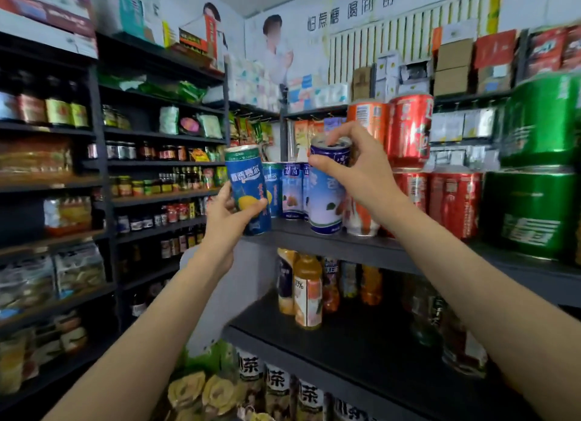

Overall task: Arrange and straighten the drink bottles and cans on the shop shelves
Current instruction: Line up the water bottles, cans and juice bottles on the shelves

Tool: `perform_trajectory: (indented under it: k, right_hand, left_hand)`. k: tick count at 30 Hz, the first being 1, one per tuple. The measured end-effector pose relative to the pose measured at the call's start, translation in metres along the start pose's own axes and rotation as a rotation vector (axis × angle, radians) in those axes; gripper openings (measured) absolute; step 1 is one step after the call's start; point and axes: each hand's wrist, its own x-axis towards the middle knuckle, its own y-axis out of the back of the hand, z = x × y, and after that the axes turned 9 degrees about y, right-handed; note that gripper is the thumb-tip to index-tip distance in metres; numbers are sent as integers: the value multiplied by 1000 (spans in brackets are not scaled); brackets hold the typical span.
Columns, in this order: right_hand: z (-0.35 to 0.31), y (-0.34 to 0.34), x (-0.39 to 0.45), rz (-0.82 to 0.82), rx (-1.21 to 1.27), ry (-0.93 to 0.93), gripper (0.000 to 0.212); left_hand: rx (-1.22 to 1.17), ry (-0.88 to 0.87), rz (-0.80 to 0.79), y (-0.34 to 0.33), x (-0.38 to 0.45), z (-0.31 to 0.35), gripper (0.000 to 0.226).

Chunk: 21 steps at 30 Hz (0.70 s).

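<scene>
My left hand [227, 214] is raised with the fingers wrapped around the lower half of a dark blue can [248, 188], holding it tilted in the air just off the left end of the shelf [317, 243]. My right hand [352, 169] reaches in from the right with the wrist bent, thumb and fingertips pinching the top rim of a pale blue can [327, 194], whose base sits at the front edge of that shelf, leaning slightly.

The shelf is dark grey and runs along the right wall of a narrow shop; more dark shelving full of jars and packets lines the left wall, and posters cover the wall above. Behind my 2 cans I count 3 blue cans [290, 191] standing in a row toward the back edge. To the right stand red cans [438, 197], at least 3 that I can separate, and 2 large green cans [531, 213], stacked. On the shelf below, orange juice bottles [308, 291] stand near its left end.
</scene>
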Motion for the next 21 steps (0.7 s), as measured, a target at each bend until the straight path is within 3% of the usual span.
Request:
perform_trajectory:
  k: [3,7,13,18,21]
  right_hand:
    - [22,-40,24,40,-107,-30,27]
    - [53,-84,43,-56,-341,-50,28]
    - [82,-105,52,-117,-564,-166,30]
    - [84,-99,61,-272,-780,-231,33]
    - [84,-96,59,-432,-851,-246,47]
  left_hand:
    - [29,8,-58,19,45,-8,52]
    - [54,75,-151,30,88,-26,51]
    - [112,100,-265,28,127,-50,51]
    - [206,88,-304,26,153,-66,66]
    - [305,40,-296,22,160,-72,72]
